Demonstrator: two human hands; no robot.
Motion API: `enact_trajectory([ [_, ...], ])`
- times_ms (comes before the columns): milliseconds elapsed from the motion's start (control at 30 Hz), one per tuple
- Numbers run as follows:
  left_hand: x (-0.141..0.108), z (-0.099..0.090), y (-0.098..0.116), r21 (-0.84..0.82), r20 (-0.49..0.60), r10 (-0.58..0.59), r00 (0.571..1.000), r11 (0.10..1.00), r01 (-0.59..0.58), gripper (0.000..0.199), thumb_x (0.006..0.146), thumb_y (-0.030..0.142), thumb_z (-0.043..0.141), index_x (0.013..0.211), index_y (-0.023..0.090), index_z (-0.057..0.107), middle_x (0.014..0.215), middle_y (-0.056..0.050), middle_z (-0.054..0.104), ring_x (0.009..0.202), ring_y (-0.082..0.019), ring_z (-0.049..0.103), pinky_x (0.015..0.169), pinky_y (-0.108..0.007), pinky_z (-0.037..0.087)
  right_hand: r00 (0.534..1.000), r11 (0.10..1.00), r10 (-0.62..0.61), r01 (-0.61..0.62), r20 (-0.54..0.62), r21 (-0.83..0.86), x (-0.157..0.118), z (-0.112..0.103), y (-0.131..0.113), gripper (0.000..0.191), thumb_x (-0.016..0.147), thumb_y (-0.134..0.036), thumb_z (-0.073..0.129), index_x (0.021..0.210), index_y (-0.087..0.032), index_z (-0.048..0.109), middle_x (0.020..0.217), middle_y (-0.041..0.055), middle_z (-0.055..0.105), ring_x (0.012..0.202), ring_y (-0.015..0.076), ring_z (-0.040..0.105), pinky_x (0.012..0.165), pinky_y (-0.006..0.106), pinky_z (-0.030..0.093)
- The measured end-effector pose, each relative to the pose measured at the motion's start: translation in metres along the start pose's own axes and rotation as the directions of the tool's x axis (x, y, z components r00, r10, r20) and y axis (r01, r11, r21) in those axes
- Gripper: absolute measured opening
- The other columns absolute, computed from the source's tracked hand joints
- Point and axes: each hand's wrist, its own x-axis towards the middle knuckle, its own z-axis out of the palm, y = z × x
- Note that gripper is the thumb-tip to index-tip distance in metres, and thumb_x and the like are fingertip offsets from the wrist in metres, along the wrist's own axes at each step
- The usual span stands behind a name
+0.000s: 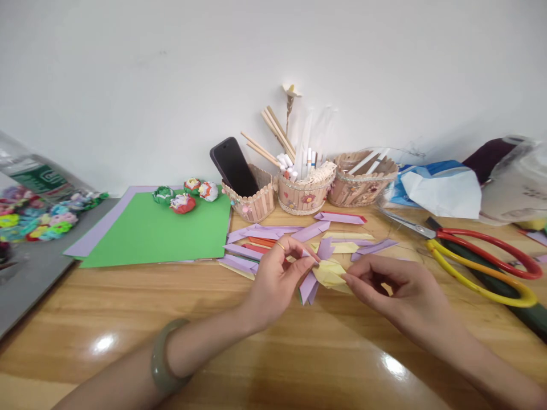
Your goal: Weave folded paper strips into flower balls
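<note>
A folded paper piece (330, 273), yellow with purple strips pointing out from it, is held between both hands above the wooden table. My left hand (282, 279) pinches its left side, where purple and yellow parts meet. The thumb and forefinger of my right hand (395, 285) close on the yellow part's right edge. Behind the hands lie folded purple strips (256, 232), some yellow ones (342, 247) and a few red ones. A bangle (164, 356) circles my left wrist.
Green paper (158, 236) bears several small paper flowers (183, 203) at left. Wooden-stick baskets (306, 193) stand by the wall, one holding a phone (234, 167). Scissors (487, 250) with red and yellow handles lie at right, near plastic bags (444, 191). Colourful pieces (38, 216) sit far left.
</note>
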Motion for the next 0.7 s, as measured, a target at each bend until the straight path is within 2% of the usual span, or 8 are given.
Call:
enact_trajectory([
  [67,0.003,-0.001,0.001,-0.101,0.010,-0.031,0.999,0.994,0.032,0.016,0.080,0.031,0.057,0.078,0.018,0.046,0.081,-0.002,0.060,0.073,-0.012,0.054,0.068,-0.026,0.042,0.999,1.000,-0.014,0.014,-0.033,0.019,-0.001,-0.002,-0.001,0.029,0.080,-0.035,0.053,0.056,-0.019,0.056,0.049,-0.0016,0.051,0.046,0.0099,0.042,0.041,0.022,0.032],
  [133,0.006,-0.002,0.001,-0.228,0.031,-0.080,0.996,0.970,0.085,0.022,0.076,0.032,0.062,0.076,0.018,0.045,0.078,-0.001,0.060,0.069,-0.012,0.054,0.065,-0.025,0.043,0.990,0.998,-0.015,0.023,-0.143,0.053,-0.001,-0.005,0.000,0.029,0.080,-0.037,0.053,0.058,-0.019,0.054,0.052,-0.0016,0.051,0.047,0.0105,0.043,0.042,0.023,0.035],
  [233,0.009,-0.002,0.003,-0.356,0.087,-0.143,0.986,0.920,0.165,0.026,0.071,0.032,0.067,0.074,0.018,0.045,0.074,0.001,0.059,0.065,-0.010,0.053,0.062,-0.023,0.043,0.957,0.995,0.017,0.012,-0.290,0.098,0.002,-0.006,0.005,0.021,0.081,-0.039,0.054,0.073,-0.021,0.059,0.064,0.0002,0.057,0.057,0.0136,0.053,0.050,0.025,0.043],
  [367,0.009,-0.002,0.005,-0.436,0.151,-0.186,0.971,0.869,0.234,0.024,0.070,0.028,0.069,0.074,0.017,0.048,0.073,0.001,0.058,0.065,-0.009,0.053,0.062,-0.022,0.042,0.979,0.996,-0.005,0.024,-0.202,0.091,0.003,-0.004,0.012,0.022,0.082,-0.039,0.052,0.093,-0.022,0.060,0.082,0.0029,0.063,0.069,0.0165,0.059,0.060,0.029,0.049],
  [467,0.008,-0.003,0.006,-0.501,0.185,-0.247,0.951,0.809,0.308,0.022,0.068,0.025,0.070,0.075,0.017,0.051,0.072,0.002,0.057,0.062,-0.008,0.053,0.058,-0.020,0.042,0.973,0.983,-0.161,0.173,-0.167,0.063,-0.001,-0.005,0.012,0.025,0.082,-0.035,0.055,0.105,-0.026,0.056,0.092,0.0029,0.059,0.074,0.0158,0.057,0.064,0.029,0.050],
  [567,0.008,-0.004,0.007,-0.529,0.214,-0.313,0.925,0.759,0.379,0.017,0.066,0.021,0.070,0.076,0.018,0.057,0.071,0.002,0.056,0.058,-0.007,0.051,0.053,-0.018,0.041,0.951,0.954,-0.299,0.300,-0.083,0.000,-0.005,-0.004,0.009,0.040,0.078,-0.029,0.060,0.116,-0.030,0.049,0.098,0.0029,0.056,0.078,0.0161,0.054,0.065,0.028,0.050],
  [700,0.008,-0.003,0.010,-0.547,0.239,-0.331,0.913,0.731,0.408,0.020,0.062,0.022,0.073,0.081,0.019,0.064,0.080,0.000,0.060,0.068,-0.009,0.056,0.060,-0.018,0.044,0.946,0.944,-0.324,0.322,-0.014,-0.074,-0.004,-0.003,0.005,0.041,0.079,-0.018,0.059,0.117,-0.029,0.048,0.101,0.0036,0.056,0.086,0.0161,0.054,0.069,0.025,0.048],
])
